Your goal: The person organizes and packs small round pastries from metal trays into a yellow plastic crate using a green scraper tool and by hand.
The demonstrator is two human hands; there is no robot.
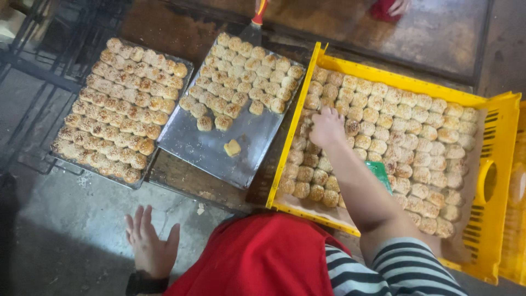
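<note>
Ahead, I see a full baking tray of sesame buns at left, a half-cleared steel tray beside it with a spatula resting at its far end, and another person's hand beyond. My right hand rests curled on the buns in the yellow crate; what it grips I cannot tell. My left hand hangs open, well apart.

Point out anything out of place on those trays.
One pale bun lies alone on the bare lower part of the middle metal tray, apart from the rows. A green item sits among the buns in the yellow crate.
</note>
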